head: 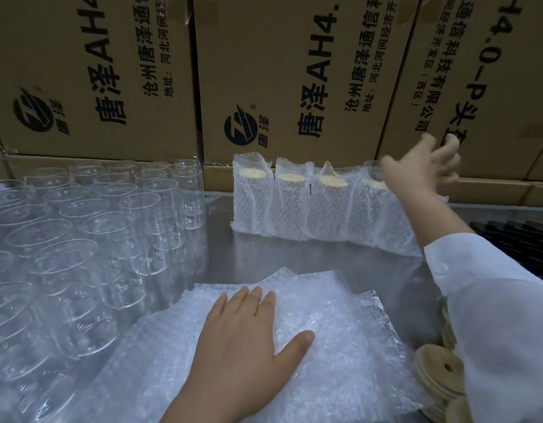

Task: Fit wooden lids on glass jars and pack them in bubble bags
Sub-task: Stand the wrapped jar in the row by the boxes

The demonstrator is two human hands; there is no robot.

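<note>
Blur smears the right hand, fingers spread, half hiding the far-right bagged jar; left hand lies flat on bubble bags.

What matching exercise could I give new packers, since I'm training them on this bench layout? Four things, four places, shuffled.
Things:
1. empty glass jars
2. bagged jars
3. flat bubble bags
4. wooden lids

Places:
a. stacked at the near right, beside the sleeve
b. in a row at the back, before the cartons
c. crowded on the left of the table
d. piled under the left hand

Pairs: 1-c, 2-b, 3-d, 4-a.
</note>
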